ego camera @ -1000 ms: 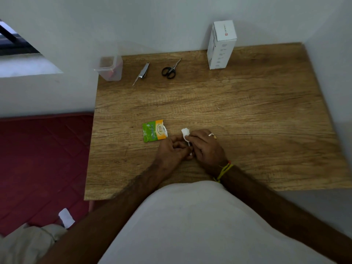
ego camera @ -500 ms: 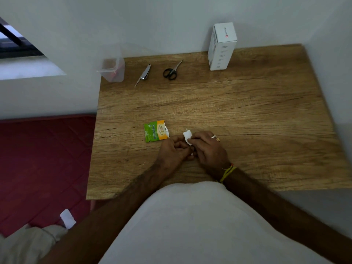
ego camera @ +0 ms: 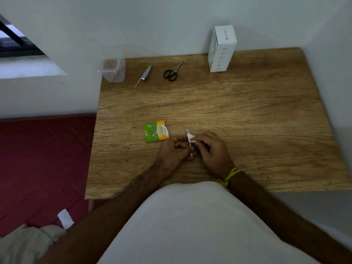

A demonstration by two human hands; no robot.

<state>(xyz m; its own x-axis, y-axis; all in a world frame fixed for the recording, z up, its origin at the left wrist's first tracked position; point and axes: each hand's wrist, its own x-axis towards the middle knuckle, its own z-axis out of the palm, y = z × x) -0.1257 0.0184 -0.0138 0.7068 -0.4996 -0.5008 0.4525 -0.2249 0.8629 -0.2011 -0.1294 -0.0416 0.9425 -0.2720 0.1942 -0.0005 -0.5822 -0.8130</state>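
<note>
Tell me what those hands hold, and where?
A small white folded piece: the right hand pinches its upper end, the left hand seems to hold its lower end.

A room in a home: a small wooden worktop (ego camera: 228,103) set in a corner of plain white walls (ego camera: 152,25), a red quilted mattress (ego camera: 43,159) beside it, a window (ego camera: 17,42), nail clippers (ego camera: 145,74) and scissors (ego camera: 171,72) on top

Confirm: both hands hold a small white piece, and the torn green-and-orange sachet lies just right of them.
Wrong side: the head view shows the sachet just left of the left hand. It and the right hand do hold the white piece.
</note>
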